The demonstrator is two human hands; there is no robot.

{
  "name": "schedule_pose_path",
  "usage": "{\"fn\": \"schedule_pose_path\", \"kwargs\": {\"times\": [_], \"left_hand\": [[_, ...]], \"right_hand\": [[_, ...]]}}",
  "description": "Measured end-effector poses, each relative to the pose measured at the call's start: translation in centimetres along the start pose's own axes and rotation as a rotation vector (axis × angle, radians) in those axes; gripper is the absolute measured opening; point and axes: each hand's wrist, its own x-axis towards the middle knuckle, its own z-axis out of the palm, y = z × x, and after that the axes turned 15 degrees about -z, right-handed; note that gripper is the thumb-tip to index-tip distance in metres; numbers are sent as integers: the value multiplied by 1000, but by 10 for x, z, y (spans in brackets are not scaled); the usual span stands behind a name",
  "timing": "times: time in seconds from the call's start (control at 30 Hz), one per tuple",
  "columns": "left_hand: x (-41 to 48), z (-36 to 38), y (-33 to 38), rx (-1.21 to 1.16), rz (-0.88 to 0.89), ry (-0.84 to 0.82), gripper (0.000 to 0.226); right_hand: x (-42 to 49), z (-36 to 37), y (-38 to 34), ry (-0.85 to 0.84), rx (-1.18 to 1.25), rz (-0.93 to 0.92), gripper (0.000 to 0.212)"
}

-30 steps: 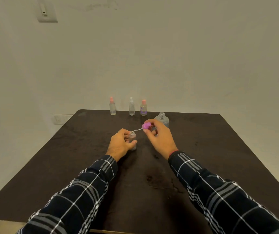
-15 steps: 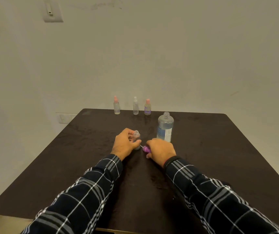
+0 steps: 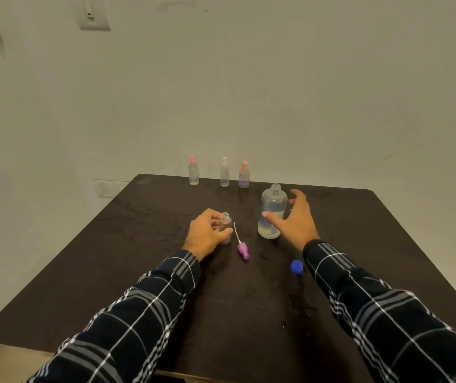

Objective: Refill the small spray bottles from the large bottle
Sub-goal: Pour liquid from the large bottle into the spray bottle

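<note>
My left hand (image 3: 207, 233) grips a small clear spray bottle (image 3: 225, 225) that stands upright and uncapped on the dark table (image 3: 144, 244). Its purple spray head (image 3: 242, 250), with a thin white tube, lies flat just right of the bottle. The large clear bottle (image 3: 272, 211) stands uncapped to the right. My right hand (image 3: 295, 220) is spread around it, thumb in front of its label and fingers behind; I cannot tell whether it touches. A blue cap (image 3: 296, 266) lies near my right wrist.
Three small spray bottles stand in a row at the far edge: a pink-topped one (image 3: 193, 170), a white-topped one (image 3: 224, 172) and a pink-topped one with a purple label (image 3: 244, 175). A wall rises right behind the table.
My right hand laid the purple spray head down on the table, let it go and moved right and forward to the large bottle. My left hand kept hold of the small bottle.
</note>
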Motion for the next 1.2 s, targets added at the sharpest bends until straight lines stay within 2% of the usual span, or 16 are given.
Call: {"fn": "schedule_pose_path", "kwargs": {"times": [0.03,0.1,0.3,0.57,0.7,1.2], "left_hand": [[1,0,0,-1,-3,-2,35],[2,0,-1,-3,-7,-8,36],[2,-1,-2,-3,-13,-22,35],[4,2,-4,-46,-13,-27,34],[6,2,-4,-47,-18,-34,36],[8,2,-7,-32,-16,-32,35]], "right_hand": [[4,1,1,-53,47,5,100],[10,5,2,-110,100,-3,93],[18,13,3,-98,61,-26,74],[24,21,-12,-311,-203,-228,82],[29,26,-17,-391,-344,-260,86],[28,39,-28,-467,-574,-270,86]]}}
